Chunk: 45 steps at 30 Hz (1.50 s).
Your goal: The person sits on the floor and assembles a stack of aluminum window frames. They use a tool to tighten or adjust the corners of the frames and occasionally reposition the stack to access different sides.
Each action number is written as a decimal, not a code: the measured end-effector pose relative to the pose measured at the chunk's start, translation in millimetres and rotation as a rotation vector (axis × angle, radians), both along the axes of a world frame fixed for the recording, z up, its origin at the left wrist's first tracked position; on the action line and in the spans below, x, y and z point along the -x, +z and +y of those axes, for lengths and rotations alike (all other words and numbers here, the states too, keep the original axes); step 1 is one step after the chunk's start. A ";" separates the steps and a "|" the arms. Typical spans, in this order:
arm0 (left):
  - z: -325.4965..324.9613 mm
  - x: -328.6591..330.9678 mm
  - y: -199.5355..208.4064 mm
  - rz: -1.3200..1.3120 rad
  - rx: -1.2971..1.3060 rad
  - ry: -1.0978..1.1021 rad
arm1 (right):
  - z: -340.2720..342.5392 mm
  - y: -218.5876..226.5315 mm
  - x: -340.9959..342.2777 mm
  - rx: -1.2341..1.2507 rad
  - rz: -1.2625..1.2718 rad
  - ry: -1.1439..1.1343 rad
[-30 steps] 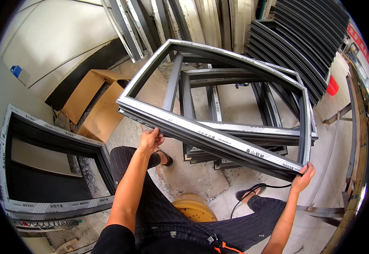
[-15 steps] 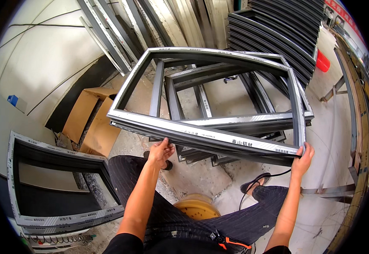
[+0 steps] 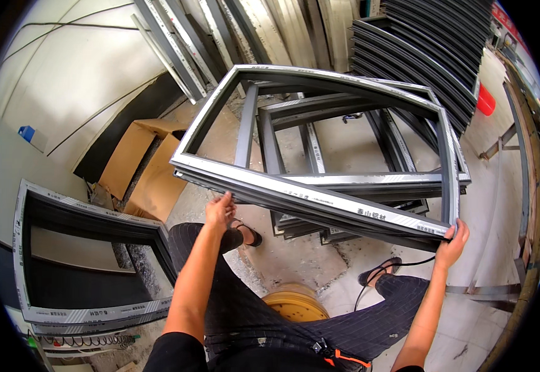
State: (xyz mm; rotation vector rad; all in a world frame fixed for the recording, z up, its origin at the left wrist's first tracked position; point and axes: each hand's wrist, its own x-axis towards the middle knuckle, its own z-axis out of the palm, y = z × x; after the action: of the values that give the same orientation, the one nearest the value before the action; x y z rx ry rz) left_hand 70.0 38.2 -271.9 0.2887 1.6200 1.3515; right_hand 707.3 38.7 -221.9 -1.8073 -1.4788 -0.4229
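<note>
- The topmost dark frame with a white film face [image 3: 307, 194] lay aslant over other frames, its near bar toward the person, its right end lower in view.
- The left hand [image 3: 220, 209] had its fingertips bunched at the near bar's lower edge, toward the left corner; whether they gripped anything could not be told.
- The right hand [image 3: 452, 243] was closed on the near right corner, well apart from the left.
- A thin black cord [image 3: 400, 265] ran from beside the right hand down past a sandalled foot [image 3: 381, 270].
- Beneath lay the stacked frames [image 3: 356, 180], turned at differing angles.
- Between the legs stood a round yellow object [image 3: 298, 304].
- Leftward were a cardboard box [image 3: 152, 180] and another film-faced frame [image 3: 99, 311].
- Behind, long profiles [image 3: 214, 37] leaned beside a dark ribbed stack [image 3: 421, 68] and a red container [image 3: 485, 100].
</note>
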 end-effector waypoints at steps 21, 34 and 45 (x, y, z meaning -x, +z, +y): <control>-16.7 -89.9 38.0 -0.451 0.030 -0.389 | -1.9 -0.4 -0.3 -0.017 -0.036 0.009; -12.6 -154.6 12.0 -0.477 -0.063 -0.278 | -20.3 33.1 16.6 -0.103 -0.100 -0.051; -7.6 -110.7 -0.8 -0.432 -0.044 -0.121 | -80.8 15.1 -26.7 0.896 0.849 0.457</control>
State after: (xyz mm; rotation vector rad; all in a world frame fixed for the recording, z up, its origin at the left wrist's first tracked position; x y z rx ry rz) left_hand 180.7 30.6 -272.7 0.1077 1.1956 1.2557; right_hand 734.0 -42.1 -206.8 -1.7752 -1.4252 1.2642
